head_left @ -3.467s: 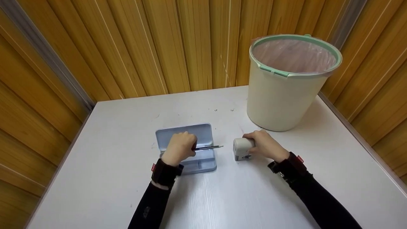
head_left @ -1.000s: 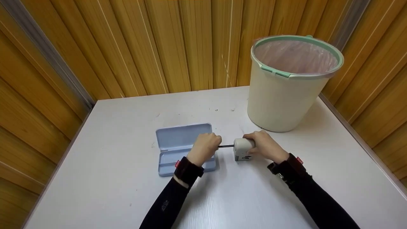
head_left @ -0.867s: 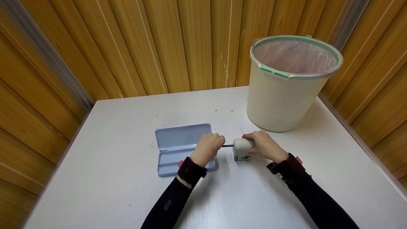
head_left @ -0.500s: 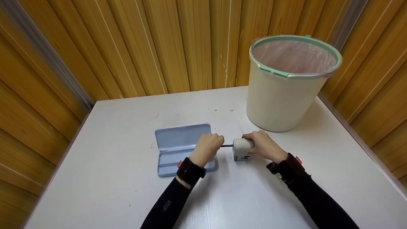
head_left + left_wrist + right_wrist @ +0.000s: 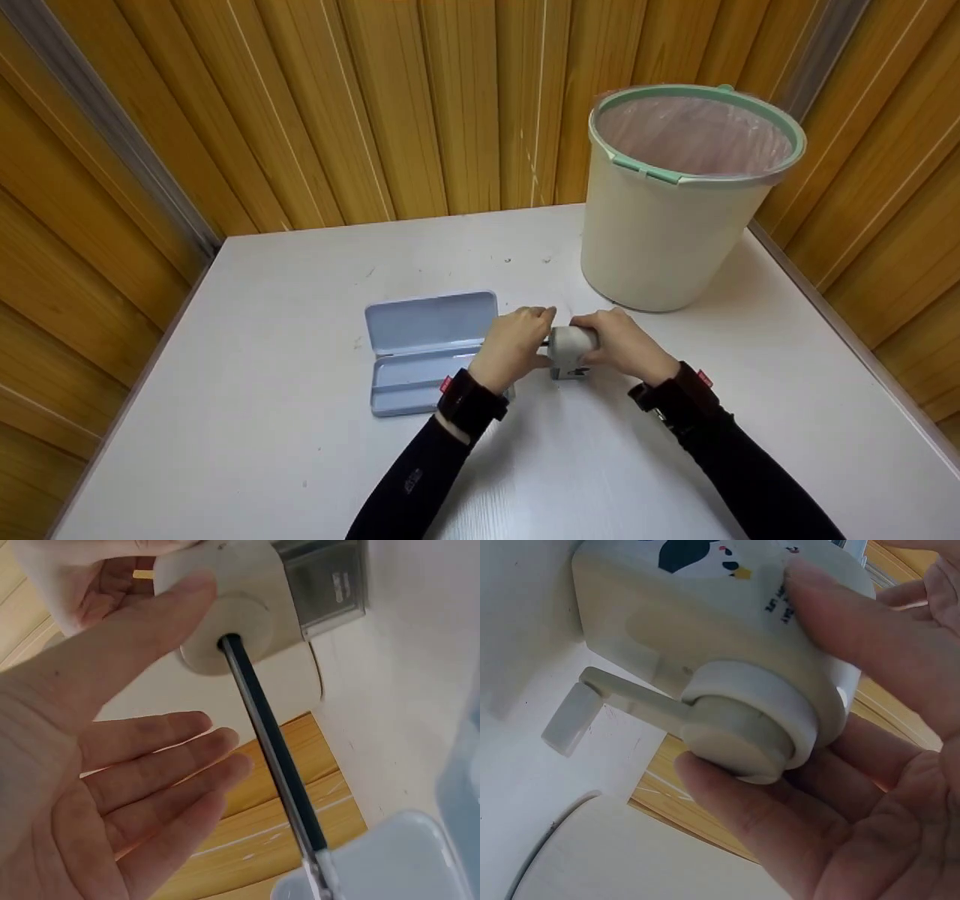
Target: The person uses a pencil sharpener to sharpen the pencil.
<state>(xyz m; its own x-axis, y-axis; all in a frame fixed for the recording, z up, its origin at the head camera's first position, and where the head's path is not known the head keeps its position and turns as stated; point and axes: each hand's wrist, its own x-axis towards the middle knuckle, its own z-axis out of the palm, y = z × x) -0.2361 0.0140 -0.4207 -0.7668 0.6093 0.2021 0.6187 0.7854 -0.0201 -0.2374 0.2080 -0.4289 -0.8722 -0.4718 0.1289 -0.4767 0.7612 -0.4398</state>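
A cream crank pencil sharpener [image 5: 571,349] stands on the white table, its clear shavings drawer [image 5: 330,589] showing in the left wrist view. My right hand [image 5: 622,346] grips its body from the right; the crank handle [image 5: 649,705] sticks out below the thumb in the right wrist view. A dark pencil with silver stripes [image 5: 270,742] is stuck into the sharpener's front hole. My left hand [image 5: 516,341] is spread beside the pencil, thumb touching the sharpener's face and fingers held straight, apart from the pencil. The pencil's point is hidden inside.
A light blue pencil case [image 5: 431,322] lies with its lid raised, partly behind the left forearm. A cream bin [image 5: 660,240] with a green rim and a clear liner stands at the back right. Wood-patterned walls [image 5: 420,112] border the white table [image 5: 300,277].
My left hand has carried the pencil right from over the case into the sharpener, then loosened its fingers and slid closer to the sharpener. My right hand has stayed on the sharpener.
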